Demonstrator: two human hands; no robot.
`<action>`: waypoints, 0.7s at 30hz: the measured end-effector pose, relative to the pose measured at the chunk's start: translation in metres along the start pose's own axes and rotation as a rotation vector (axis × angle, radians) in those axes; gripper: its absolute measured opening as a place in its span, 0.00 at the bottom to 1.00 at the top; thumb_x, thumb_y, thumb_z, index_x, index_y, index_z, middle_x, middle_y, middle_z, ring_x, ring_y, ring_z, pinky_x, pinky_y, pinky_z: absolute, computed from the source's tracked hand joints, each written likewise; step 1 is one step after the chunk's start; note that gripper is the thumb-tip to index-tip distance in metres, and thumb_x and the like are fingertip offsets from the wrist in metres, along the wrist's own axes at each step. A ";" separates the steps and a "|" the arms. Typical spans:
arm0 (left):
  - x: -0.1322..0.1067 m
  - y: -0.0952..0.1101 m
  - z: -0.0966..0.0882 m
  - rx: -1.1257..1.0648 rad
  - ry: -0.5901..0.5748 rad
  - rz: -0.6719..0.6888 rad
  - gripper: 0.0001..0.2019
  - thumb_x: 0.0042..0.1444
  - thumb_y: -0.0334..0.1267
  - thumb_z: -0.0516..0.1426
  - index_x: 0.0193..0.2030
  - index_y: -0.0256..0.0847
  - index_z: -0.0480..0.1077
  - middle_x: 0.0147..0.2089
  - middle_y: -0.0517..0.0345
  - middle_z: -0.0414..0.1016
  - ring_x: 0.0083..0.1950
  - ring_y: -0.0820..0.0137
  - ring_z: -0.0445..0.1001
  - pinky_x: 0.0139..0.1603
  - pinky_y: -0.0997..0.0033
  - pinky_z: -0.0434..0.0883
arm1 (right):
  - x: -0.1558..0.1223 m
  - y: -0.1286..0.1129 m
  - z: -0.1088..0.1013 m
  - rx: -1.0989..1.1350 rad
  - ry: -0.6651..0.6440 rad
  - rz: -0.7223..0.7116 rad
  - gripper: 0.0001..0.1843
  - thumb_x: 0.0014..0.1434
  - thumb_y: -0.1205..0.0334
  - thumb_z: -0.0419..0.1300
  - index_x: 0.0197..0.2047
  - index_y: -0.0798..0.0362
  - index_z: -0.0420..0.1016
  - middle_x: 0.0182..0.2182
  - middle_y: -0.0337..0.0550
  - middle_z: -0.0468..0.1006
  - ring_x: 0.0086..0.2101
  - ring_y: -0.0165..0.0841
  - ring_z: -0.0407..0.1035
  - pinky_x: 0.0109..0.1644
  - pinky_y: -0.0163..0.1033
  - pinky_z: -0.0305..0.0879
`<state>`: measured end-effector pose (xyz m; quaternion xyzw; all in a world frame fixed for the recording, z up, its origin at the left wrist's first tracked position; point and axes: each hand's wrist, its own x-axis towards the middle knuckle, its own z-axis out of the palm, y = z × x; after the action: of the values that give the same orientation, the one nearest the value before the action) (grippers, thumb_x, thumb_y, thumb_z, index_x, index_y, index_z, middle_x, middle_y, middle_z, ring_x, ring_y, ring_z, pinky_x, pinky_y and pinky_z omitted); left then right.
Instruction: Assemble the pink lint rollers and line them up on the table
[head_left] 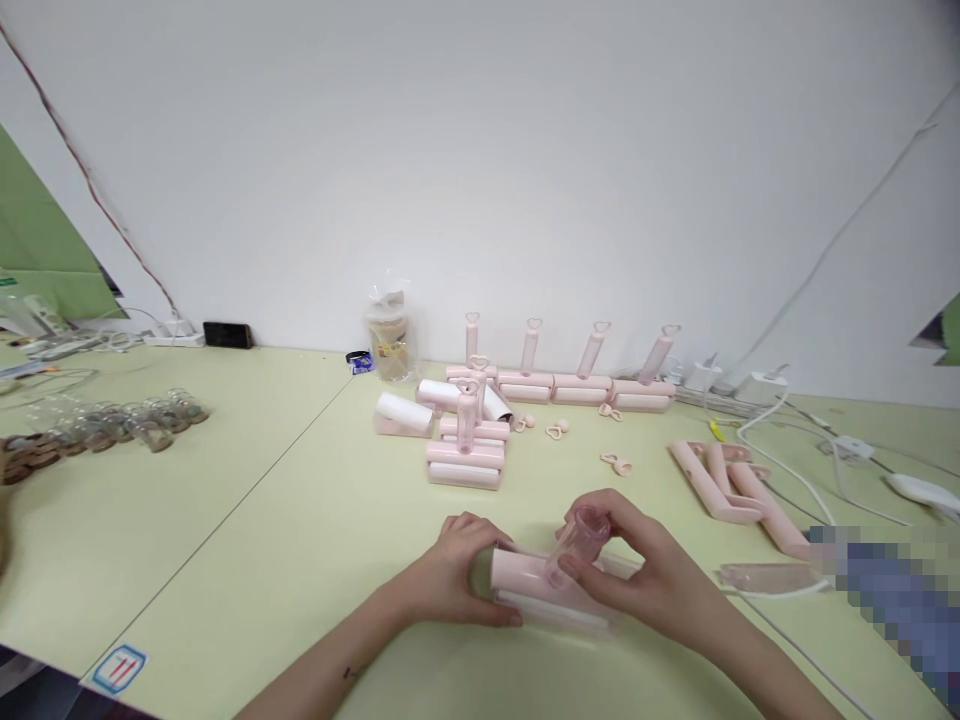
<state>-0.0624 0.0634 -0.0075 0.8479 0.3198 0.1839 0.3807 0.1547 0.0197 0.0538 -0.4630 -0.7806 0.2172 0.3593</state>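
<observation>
Near the table's front, my left hand grips the left end of a pink lint roller head, thumb below and fingers over the top. A white roll shows along its lower side. My right hand is closed around a see-through pink tube handle, which stands tilted on the head, its open end up. Just beyond my hands are lint rollers with upright handles and a loose white roll. Several small heart-shaped caps lie to the right of these.
Finished-looking lint rollers line the wall. Pink handle housings, a clear pink piece and white cables lie at right. A bagged tub, a phone and small glass bottles stand leftward.
</observation>
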 end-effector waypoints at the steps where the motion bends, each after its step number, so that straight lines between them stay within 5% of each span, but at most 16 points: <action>1: 0.000 0.000 0.000 0.000 0.001 -0.002 0.22 0.40 0.45 0.64 0.44 0.46 0.67 0.42 0.58 0.67 0.48 0.63 0.61 0.52 0.64 0.56 | 0.001 -0.002 -0.001 -0.009 -0.018 -0.015 0.09 0.52 0.66 0.58 0.35 0.46 0.62 0.26 0.34 0.71 0.26 0.29 0.67 0.30 0.33 0.67; 13: 0.001 0.000 0.002 -0.010 0.028 -0.016 0.23 0.38 0.47 0.65 0.43 0.45 0.68 0.41 0.58 0.67 0.47 0.62 0.61 0.51 0.63 0.58 | -0.007 -0.004 0.005 -0.071 -0.080 0.058 0.04 0.55 0.63 0.55 0.36 0.47 0.63 0.29 0.36 0.72 0.30 0.31 0.68 0.33 0.36 0.67; 18: 0.002 -0.001 0.002 -0.008 0.028 -0.046 0.23 0.37 0.47 0.65 0.43 0.46 0.68 0.42 0.58 0.67 0.48 0.62 0.60 0.51 0.63 0.58 | -0.009 -0.002 0.017 0.045 -0.040 0.082 0.04 0.57 0.64 0.53 0.34 0.47 0.59 0.29 0.37 0.71 0.31 0.31 0.69 0.36 0.37 0.68; 21: 0.001 -0.002 0.003 0.003 0.018 -0.066 0.24 0.37 0.46 0.65 0.42 0.46 0.67 0.43 0.58 0.67 0.48 0.61 0.60 0.51 0.63 0.59 | -0.009 0.007 0.015 0.146 -0.103 0.134 0.11 0.56 0.60 0.55 0.42 0.46 0.59 0.34 0.39 0.74 0.38 0.33 0.71 0.40 0.39 0.69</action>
<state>-0.0609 0.0640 -0.0105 0.8358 0.3512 0.1786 0.3823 0.1504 0.0154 0.0360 -0.4750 -0.7476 0.3204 0.3359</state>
